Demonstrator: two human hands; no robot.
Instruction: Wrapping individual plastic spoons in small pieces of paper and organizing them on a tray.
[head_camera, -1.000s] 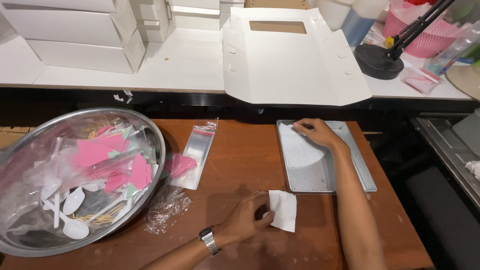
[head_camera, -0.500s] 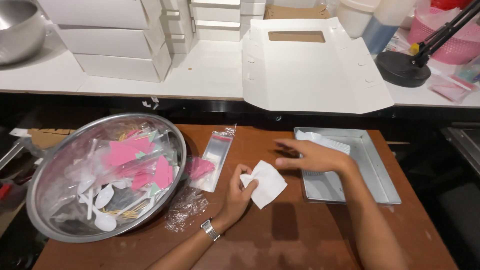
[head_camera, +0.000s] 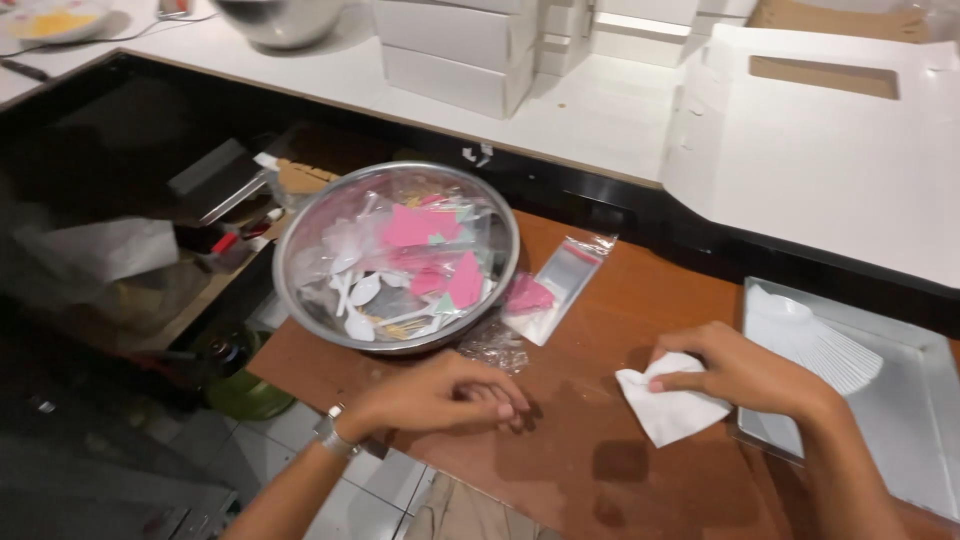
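On the brown table (head_camera: 600, 440), the steel bowl (head_camera: 300, 290) of plastic spoons and pink packets sits left, the metal tray (head_camera: 920, 430) right. The right hand (head_camera: 745, 375) pinches a white paper liner (head_camera: 670, 410) just beside the tray; a light fingertip hold should keep it uncreased. The left hand (head_camera: 440, 395) rests loosely curled and empty.

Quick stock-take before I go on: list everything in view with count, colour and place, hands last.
metal bowl: one, silver, table left, holding pink and white pieces in clear wrap
clear packet: one, pink piece inside, right of the bowl
paper piece: one, white, on the brown table
metal tray: one, grey, table right
paper stack: one, white, fanned in the tray
flat carton: one, white, counter behind
closed boxes: several, white, counter top
left hand: resting on the table, wearing a watch
right hand: pinching the paper piece
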